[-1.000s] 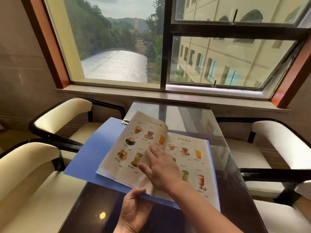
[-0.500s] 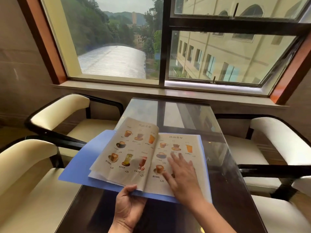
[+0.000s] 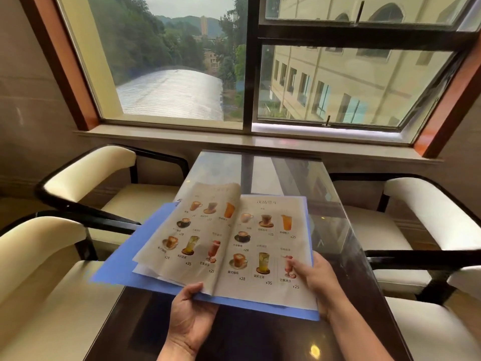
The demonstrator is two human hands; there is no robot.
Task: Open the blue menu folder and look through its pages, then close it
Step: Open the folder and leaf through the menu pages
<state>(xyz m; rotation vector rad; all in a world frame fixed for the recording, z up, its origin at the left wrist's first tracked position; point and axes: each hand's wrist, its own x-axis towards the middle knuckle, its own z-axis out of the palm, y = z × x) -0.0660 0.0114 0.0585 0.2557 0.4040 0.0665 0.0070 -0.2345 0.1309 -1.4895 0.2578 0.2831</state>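
- The blue menu folder (image 3: 122,259) is lying open above the near part of the glass-topped bench (image 3: 335,230), and its left cover is reaching out past the bench's left edge.
- The left hand (image 3: 191,316) is gripping the folder's near edge at the fold, with the thumb lying on top of the pages.
- The right hand (image 3: 316,280) is resting on the lower right corner of the right page (image 3: 270,238), thumb on the paper; the other fingers are going around the edge, so I cannot tell how tightly it is closing.
- The left page (image 3: 192,230) is curving up a little near the fold, and more sheets are showing under it.
- Both pages are showing pictures of drinks with prices.
- Cream chairs (image 3: 86,173) with dark frames are standing at both sides of the bench, and a large window (image 3: 247,74) is facing it.
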